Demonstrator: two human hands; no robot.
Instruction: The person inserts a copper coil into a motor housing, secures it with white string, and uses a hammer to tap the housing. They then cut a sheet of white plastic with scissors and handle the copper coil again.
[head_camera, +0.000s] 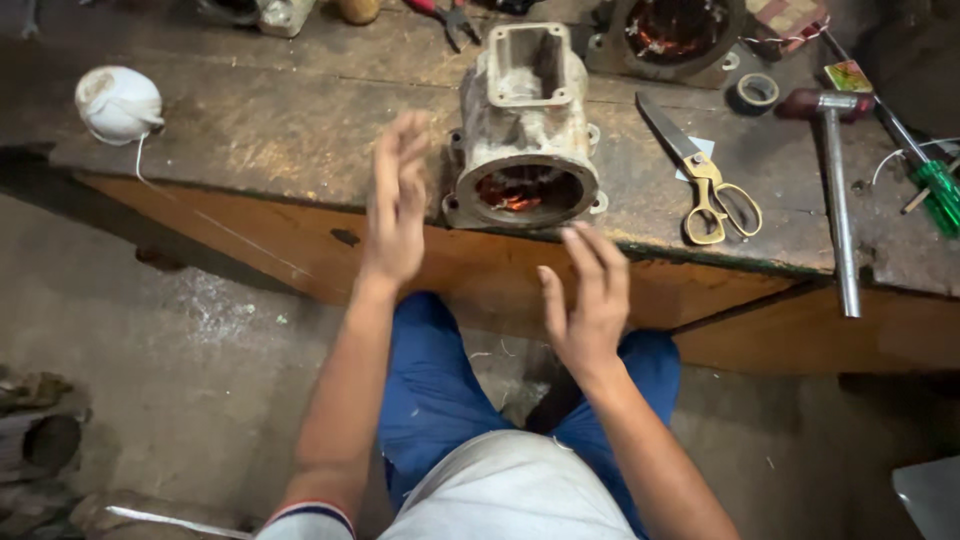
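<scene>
A grey metal motor housing (525, 120) lies on the wooden workbench (260, 120), its round opening facing me with copper windings inside. My left hand (395, 205) is raised in front of the bench edge, left of the housing, fingers spread and blurred, holding nothing. My right hand (590, 300) hovers lower, just below the housing's opening and in front of the bench edge, fingers apart and empty. Neither hand touches the housing.
Gold-handled scissors (705, 175) and a metal hammer (838, 190) lie right of the housing. A green-handled screwdriver (930, 185), a tape roll (757, 92) and a second motor stator (675, 35) sit at the back right. A white string ball (118, 103) rests far left.
</scene>
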